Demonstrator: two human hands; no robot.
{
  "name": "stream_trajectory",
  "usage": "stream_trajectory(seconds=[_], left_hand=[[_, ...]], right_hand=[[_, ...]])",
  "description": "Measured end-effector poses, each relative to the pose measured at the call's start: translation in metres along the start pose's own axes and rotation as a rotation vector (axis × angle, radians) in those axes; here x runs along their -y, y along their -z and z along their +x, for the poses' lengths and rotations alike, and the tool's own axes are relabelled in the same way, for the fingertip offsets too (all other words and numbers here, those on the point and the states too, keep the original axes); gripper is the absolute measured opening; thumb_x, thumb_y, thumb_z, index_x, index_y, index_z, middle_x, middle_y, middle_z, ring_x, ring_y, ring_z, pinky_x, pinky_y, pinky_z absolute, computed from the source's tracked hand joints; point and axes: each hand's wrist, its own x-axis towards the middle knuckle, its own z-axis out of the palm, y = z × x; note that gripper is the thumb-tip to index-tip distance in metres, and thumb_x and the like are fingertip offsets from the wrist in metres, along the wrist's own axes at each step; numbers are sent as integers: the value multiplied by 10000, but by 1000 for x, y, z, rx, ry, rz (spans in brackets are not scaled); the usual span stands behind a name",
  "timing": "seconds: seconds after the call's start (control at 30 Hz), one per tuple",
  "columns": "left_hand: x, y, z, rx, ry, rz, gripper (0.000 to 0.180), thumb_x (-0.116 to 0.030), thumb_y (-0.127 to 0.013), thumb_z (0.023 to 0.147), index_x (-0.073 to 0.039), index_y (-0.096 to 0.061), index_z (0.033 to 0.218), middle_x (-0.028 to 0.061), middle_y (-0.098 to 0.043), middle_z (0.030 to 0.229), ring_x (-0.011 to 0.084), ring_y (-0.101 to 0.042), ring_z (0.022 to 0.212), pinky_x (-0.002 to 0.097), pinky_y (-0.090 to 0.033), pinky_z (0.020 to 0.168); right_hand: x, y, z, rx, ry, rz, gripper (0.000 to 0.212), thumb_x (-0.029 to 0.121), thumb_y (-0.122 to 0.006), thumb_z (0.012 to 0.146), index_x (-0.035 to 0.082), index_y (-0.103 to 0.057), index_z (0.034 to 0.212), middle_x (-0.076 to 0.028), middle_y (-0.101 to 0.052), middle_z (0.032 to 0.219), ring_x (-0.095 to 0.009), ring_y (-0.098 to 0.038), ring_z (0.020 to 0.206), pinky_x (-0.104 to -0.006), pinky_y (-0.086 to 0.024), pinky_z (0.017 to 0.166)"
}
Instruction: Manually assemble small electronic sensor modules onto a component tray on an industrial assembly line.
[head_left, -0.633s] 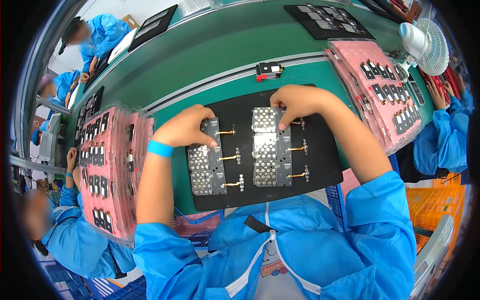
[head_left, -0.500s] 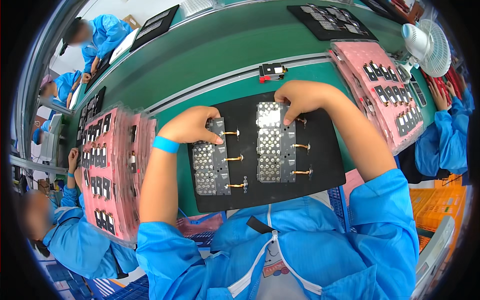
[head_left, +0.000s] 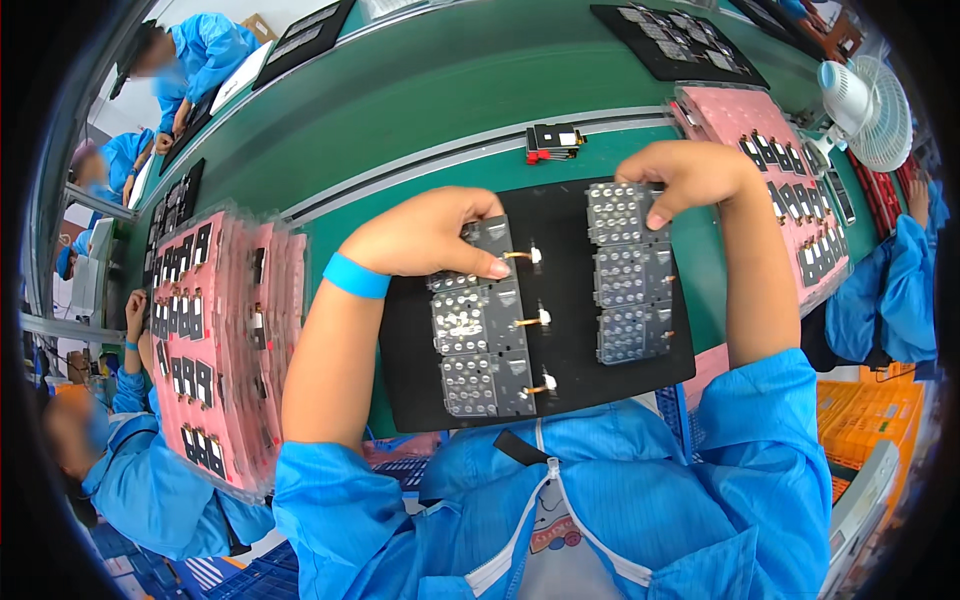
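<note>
My left hand (head_left: 425,238) pinches the far end of a strip of joined dark plates (head_left: 485,345). Round silvery dots cover the strip's left half, and several short orange flex cables stick out on its right. My right hand (head_left: 698,182) holds the far end of a second dotted strip (head_left: 628,290) between thumb and fingers. This one is tilted, so its cables barely show. Both strips are over a black mat (head_left: 560,365), side by side with a gap between. Whether they touch the mat I cannot tell.
Beyond the mat lies a small stack of black-and-red parts (head_left: 552,142). Pink trays of small parts stand at left (head_left: 190,330) and right (head_left: 715,115). A white fan (head_left: 868,105) is at far right. Co-workers in blue (head_left: 205,60) sit along the green line (head_left: 450,100).
Both hands have shifted right with their strips. The left strip also came nearer to me. The right strip has turned, so its flex cables show less.
</note>
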Motion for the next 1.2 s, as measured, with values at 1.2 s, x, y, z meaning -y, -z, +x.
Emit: stream_trajectory(seconds=[1.2], left_hand=[[61,-9,-41,-386,8,609,485,-193,-773,721,-10,-567,1121,185,-613,974,365,-586,930,421,-467,790]], right_hand=[[-13,-82,66,-494,-33,-439,512,68,-762,681,46,-582,1160,-141,-573,1084,-325,-548,1065,-407,-446,901]])
